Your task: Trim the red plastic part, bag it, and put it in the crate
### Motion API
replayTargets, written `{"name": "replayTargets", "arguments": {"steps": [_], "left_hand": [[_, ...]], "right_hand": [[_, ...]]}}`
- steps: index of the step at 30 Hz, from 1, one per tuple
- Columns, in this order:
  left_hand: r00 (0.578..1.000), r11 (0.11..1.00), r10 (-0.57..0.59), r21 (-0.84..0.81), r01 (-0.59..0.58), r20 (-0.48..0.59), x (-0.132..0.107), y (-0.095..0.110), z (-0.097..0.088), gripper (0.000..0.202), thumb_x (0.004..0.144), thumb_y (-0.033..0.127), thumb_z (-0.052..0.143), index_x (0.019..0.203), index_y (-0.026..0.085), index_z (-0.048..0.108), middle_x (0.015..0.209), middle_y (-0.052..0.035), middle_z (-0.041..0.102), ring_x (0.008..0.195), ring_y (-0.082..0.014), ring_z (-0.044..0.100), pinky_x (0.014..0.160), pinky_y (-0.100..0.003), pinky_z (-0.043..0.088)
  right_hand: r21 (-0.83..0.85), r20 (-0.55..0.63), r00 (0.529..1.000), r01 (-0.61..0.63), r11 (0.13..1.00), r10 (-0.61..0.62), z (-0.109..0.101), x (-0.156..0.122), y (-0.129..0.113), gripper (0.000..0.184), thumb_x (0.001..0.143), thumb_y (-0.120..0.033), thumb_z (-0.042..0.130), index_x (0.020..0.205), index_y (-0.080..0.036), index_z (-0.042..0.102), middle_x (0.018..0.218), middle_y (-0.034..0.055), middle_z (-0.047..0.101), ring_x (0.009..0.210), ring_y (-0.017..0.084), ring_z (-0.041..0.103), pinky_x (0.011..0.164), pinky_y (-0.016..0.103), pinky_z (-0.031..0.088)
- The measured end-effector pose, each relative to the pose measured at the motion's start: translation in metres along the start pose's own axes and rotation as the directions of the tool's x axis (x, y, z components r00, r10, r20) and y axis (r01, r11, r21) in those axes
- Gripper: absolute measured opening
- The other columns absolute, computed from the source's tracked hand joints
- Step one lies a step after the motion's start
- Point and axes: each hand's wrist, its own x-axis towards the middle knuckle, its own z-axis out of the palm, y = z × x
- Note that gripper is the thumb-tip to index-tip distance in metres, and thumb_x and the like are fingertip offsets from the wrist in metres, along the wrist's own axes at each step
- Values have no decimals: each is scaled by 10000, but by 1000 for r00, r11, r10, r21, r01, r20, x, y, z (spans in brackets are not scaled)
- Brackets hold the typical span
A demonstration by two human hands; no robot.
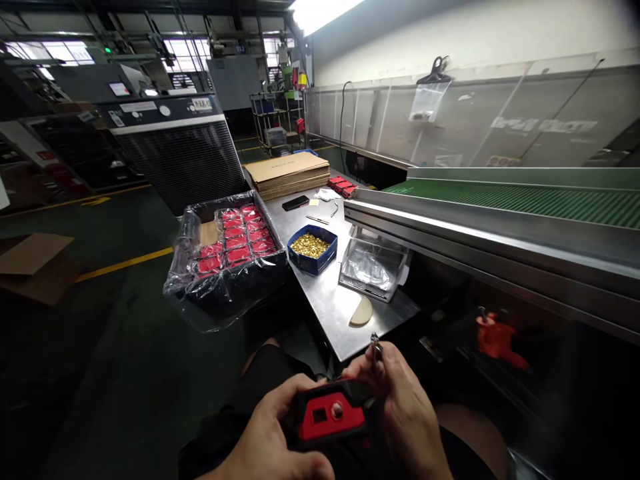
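Observation:
In the head view, my left hand (273,427) is wrapped round a red and black plastic housing (327,433), low in front of my lap. A square hole and a round hole show in the housing's red face. My right hand (407,407) is closed at the housing's right side, with a small shiny metal tool (375,343) pinched between thumb and fingers, its tip pointing up. The tool's exact kind is unclear, and its lower part is hidden by the fingers. A blue box (315,265) of small gold-coloured metal pieces (310,245) stands on the bench beyond my hands.
A plastic-lined crate (235,287) of red parts stands left of the metal bench (327,313). A clear plastic bag (370,270) and a beige half-disc (361,312) lie nearby. Flat cardboard (290,170) is stacked behind. A green conveyor (530,197) runs along the right.

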Motion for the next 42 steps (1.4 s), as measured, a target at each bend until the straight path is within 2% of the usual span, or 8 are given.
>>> {"name": "replayTargets", "arguments": {"steps": [6,10,17,23,31,34,38,42], "left_hand": [[970,969,244,-37,-243,23,5,-24,-5,563,635,631,865,939,217,634,1014,-40,580,1072,-249,562,1144,-411,281],[970,968,242,-75,-239,33,8,-26,-5,580,644,658,844,950,221,615,1067,-53,551,1050,-242,550,1011,-369,396],[990,979,134,150,-138,37,4,-12,-1,685,721,644,787,1182,194,556,975,-76,583,885,-214,563,824,-343,449],[998,971,55,233,-48,-25,3,-15,4,508,744,589,749,945,167,551,865,-65,611,786,-182,538,717,-296,413],[989,966,114,244,-88,-94,10,-21,5,617,734,731,697,664,178,433,802,-20,511,739,-145,471,686,-273,378],[999,970,9,244,2,-45,15,-13,0,639,782,780,615,906,153,613,996,-82,598,938,-228,556,841,-339,429],[954,970,-223,146,196,201,21,1,-3,791,717,640,803,1297,166,550,1165,-107,626,1139,-296,568,1004,-425,424],[942,976,-211,116,186,262,24,1,-4,893,609,509,927,1360,203,552,1229,-91,628,1195,-308,556,1062,-440,406]], "right_hand": [[456,-79,995,-14,890,56,-22,-2,49,374,912,-610,564,935,-237,593,778,-14,674,716,145,638,708,283,553],[591,-62,983,-104,800,173,-33,-2,70,408,856,-626,638,979,-240,590,898,4,702,866,191,693,779,338,579],[210,-411,908,180,961,-81,-14,1,32,411,879,-639,580,978,-241,551,721,-40,613,605,110,543,561,215,481],[-1,-477,840,292,956,-257,6,-6,7,354,961,-592,459,976,-247,537,679,-60,553,562,90,511,531,187,452],[-119,-376,839,378,918,-394,2,-10,12,384,948,-613,455,1006,-241,529,668,-42,547,539,108,524,486,215,451],[-156,-303,865,369,916,-400,6,-16,13,369,964,-594,434,990,-240,537,658,-41,529,553,98,477,508,212,402],[-210,-226,909,305,929,-349,17,-25,17,423,946,-648,439,993,-246,562,649,-44,548,573,92,473,560,217,395],[-136,-200,941,249,959,-272,25,-31,20,519,906,-687,486,1180,-257,580,641,-44,560,562,98,491,548,222,416]]}}
